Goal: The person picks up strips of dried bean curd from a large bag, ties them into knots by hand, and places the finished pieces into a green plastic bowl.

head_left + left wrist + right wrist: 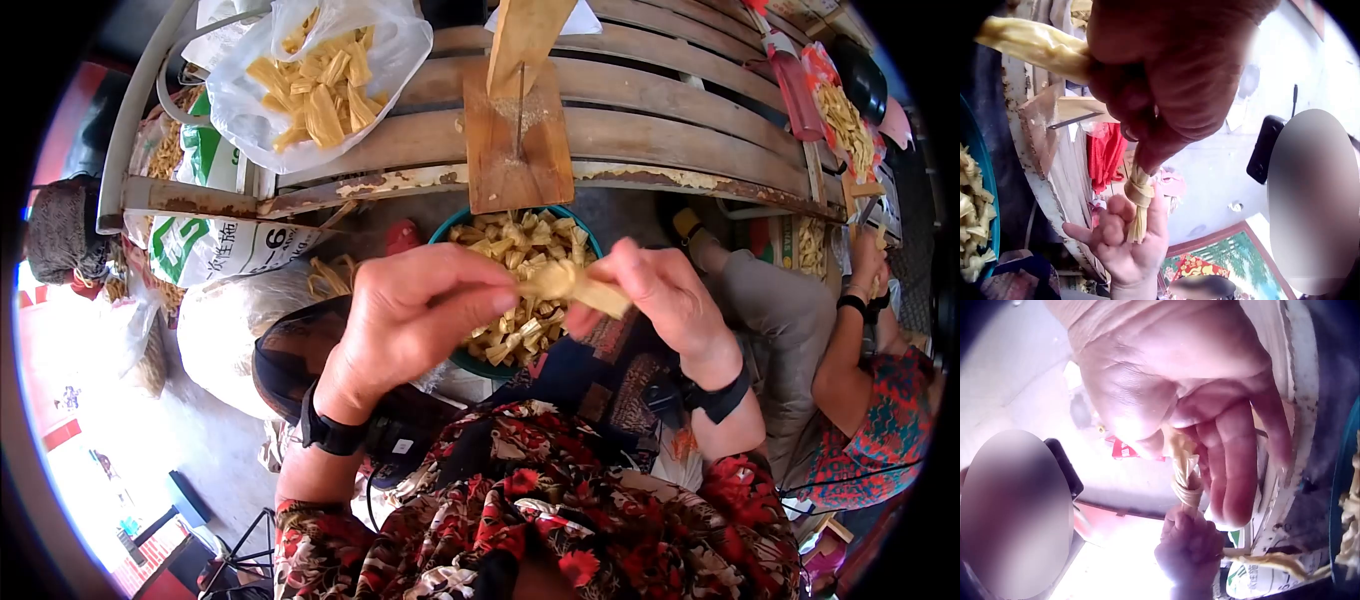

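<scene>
Between the two hands is a pale yellow, pleated strip (556, 281) with a knot (1139, 192) tied in it. My left hand (420, 315) pinches one end between thumb and fingers. A longer yellow length (1035, 47) sticks out from the other side of that hand in the left wrist view. My right hand (668, 300) pinches the other end with thumb and forefinger, its remaining fingers loosely extended. Below the hands stands a teal basin (590, 232) full of similar short knotted pieces (525, 335).
Ahead is a slatted bench (660, 95) with a rusty metal edge. On it sit a wooden block with a metal rod (519, 150) and a plastic bag of yellow strips (325, 90). White sacks (225, 250) lie at left. Another person (850, 390) sits at right.
</scene>
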Demonstrator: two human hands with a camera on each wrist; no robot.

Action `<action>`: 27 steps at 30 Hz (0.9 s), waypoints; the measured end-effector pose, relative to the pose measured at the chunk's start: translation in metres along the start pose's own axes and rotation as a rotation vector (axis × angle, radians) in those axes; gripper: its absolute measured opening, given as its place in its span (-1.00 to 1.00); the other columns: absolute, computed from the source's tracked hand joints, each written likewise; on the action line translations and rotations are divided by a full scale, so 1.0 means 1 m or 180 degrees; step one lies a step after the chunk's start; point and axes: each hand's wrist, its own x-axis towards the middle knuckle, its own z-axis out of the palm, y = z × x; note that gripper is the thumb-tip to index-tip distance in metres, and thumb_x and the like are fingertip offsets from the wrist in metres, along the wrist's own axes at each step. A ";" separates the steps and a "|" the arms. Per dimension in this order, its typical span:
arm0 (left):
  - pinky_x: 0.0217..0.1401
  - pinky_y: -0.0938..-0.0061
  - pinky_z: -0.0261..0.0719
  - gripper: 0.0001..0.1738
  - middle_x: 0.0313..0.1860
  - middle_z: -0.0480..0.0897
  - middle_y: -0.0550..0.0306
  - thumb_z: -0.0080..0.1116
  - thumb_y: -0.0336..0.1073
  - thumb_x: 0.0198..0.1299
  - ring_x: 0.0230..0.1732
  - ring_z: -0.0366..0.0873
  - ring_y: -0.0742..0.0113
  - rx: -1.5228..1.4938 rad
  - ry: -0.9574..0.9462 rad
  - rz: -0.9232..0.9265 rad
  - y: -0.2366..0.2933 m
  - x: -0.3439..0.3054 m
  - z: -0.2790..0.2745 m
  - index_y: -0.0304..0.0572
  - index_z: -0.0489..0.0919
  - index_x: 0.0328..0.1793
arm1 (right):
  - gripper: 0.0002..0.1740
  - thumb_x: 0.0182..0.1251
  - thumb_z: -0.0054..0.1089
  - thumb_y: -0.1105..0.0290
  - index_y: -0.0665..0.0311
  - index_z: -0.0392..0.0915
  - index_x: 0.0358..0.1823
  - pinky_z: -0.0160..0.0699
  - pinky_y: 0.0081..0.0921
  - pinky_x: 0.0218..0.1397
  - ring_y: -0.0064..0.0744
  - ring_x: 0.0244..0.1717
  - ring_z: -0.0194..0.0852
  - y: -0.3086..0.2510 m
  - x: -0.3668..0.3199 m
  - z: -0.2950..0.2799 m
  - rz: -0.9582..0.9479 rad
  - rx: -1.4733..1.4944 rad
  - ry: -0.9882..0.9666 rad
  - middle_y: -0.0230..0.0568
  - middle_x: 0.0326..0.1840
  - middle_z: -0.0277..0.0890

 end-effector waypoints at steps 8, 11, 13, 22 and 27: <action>-0.68 0.47 0.39 -0.82 -0.62 0.53 0.22 0.35 -0.39 -0.19 -0.70 0.48 0.32 0.1226 -0.0382 0.1702 0.004 0.016 -0.008 -0.07 0.65 -0.37 | -0.60 0.47 -0.25 0.19 0.41 0.43 -0.18 0.48 -0.63 -0.54 -0.54 -0.63 0.48 -0.017 0.026 0.005 0.1318 0.1596 -0.2116 -0.23 -0.56 0.48; -0.66 0.44 0.44 -0.81 -0.60 0.51 0.24 0.30 -0.47 -0.20 -0.68 0.48 0.29 0.1521 -0.0479 0.1738 -0.007 0.020 -0.028 -0.11 0.64 -0.36 | -0.60 0.48 -0.24 0.12 0.32 0.39 -0.32 0.54 -0.66 -0.39 -0.70 -0.71 0.30 -0.008 0.023 0.001 0.1030 0.0879 -0.1594 -0.48 -0.67 0.25; -0.54 0.46 0.49 -0.89 -0.52 0.59 0.17 0.31 -0.42 -0.05 -0.57 0.55 0.28 0.1303 -0.0305 0.1339 -0.025 0.032 -0.030 -0.19 0.64 -0.35 | -0.63 0.47 -0.18 0.11 0.27 0.39 -0.33 0.40 -0.71 -0.53 -0.74 -0.70 0.26 -0.006 0.034 -0.006 0.0828 0.0717 -0.1194 -0.50 -0.63 0.27; -0.40 0.31 0.50 -0.77 -0.52 0.59 -0.10 0.26 -0.20 0.04 -0.46 0.57 0.02 0.1478 0.1082 -0.0067 -0.063 0.106 -0.003 -0.24 0.60 -0.38 | -0.74 0.28 0.06 0.23 0.29 0.45 -0.40 0.32 -0.42 -0.57 -0.30 -0.63 0.45 0.021 0.116 -0.029 -0.0674 -0.2056 0.1749 -0.21 -0.64 0.45; -0.51 0.46 0.42 -0.75 -0.64 0.55 0.10 0.26 -0.21 0.07 -0.59 0.50 0.32 0.0657 0.1039 -0.0938 -0.071 0.102 -0.016 -0.29 0.63 -0.40 | -0.63 0.24 0.11 0.11 0.32 0.52 -0.46 0.42 -0.36 -0.46 -0.12 -0.53 0.52 0.017 0.102 -0.034 -0.0178 -0.2424 0.1875 -0.11 -0.53 0.51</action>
